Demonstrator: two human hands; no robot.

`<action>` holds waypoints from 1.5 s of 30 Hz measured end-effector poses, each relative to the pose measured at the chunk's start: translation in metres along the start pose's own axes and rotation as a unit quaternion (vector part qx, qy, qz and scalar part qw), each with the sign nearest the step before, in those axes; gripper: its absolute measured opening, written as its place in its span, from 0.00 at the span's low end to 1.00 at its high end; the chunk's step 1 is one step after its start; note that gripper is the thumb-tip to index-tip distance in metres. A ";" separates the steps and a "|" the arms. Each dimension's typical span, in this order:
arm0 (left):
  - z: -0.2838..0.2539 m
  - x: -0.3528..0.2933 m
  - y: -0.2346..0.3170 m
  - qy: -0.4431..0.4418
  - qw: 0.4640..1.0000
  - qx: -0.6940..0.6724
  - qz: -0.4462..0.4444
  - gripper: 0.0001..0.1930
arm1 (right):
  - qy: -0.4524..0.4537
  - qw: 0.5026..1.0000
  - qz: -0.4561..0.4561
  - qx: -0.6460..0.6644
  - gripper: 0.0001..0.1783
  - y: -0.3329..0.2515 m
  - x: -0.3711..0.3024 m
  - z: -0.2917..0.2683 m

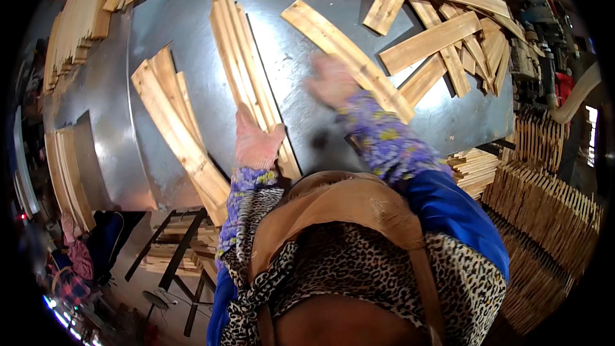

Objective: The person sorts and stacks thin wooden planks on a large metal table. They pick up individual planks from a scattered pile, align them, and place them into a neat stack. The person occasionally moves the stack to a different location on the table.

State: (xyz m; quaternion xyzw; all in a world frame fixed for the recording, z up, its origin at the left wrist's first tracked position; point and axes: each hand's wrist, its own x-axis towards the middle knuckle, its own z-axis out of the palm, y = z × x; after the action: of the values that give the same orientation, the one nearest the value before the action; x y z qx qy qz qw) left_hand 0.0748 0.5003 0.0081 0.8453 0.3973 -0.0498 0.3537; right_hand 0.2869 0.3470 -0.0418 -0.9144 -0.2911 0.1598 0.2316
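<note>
Leopard-print cloth (346, 263), left hand (258, 143), grip pinching wooden slats (240, 57), right hand (331, 81) blurred, grip cannot tell, near plank (378, 87)

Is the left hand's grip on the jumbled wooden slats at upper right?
No, the left hand's grip is on the narrow wooden slat bundle, left of that jumbled pile.

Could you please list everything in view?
Metal table: one, grey, centre.
Bundled boards: several, pale, mid-table.
Single board: one, pale, upper centre.
Jumbled boards: many, pale, upper right.
Fanned boards: several, pale, centre left.
Stacked boards: many, pale, upper left.
Edge boards: several, pale, far left.
Wood stacks: several, brown, lower right.
Curved tube: one, beige, far right.
Frame: one, black, lower left.
Co-worker: one, partly seen, lower left.
Apron: one, tan, lower centre.
Sleeves: two, blue, lower centre.
Left hand: one, gripping bundled boards.
Right hand: one, blurred, near single board.
</note>
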 end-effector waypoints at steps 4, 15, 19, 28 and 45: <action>-0.009 0.011 -0.010 -0.023 0.997 -0.052 0.042 0.60 | 0.012 0.977 0.112 -0.180 0.50 0.110 -0.037 -0.070; -0.019 0.033 -0.016 -0.052 0.967 -0.246 0.031 0.66 | -0.278 0.956 -0.090 0.018 0.38 -0.088 0.040 0.060; 0.005 0.024 -0.006 0.080 0.993 -0.002 -0.089 0.65 | -0.045 0.963 -0.255 -0.081 0.40 -0.028 0.102 0.007; -0.011 0.039 0.028 -0.010 0.977 0.086 -0.196 0.69 | -0.153 0.908 -0.036 -0.388 0.49 0.064 0.265 -0.206; 0.004 0.030 0.024 0.027 0.985 0.160 -0.062 0.71 | -0.179 0.929 -0.319 -0.049 0.54 0.020 0.051 -0.053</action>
State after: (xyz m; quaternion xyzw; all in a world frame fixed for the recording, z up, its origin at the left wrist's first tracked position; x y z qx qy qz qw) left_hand 0.1129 0.5059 0.0076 0.8656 0.4456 -0.1115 0.1994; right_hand 0.3589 0.3459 -0.0154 -0.7398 -0.6115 0.2240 0.1691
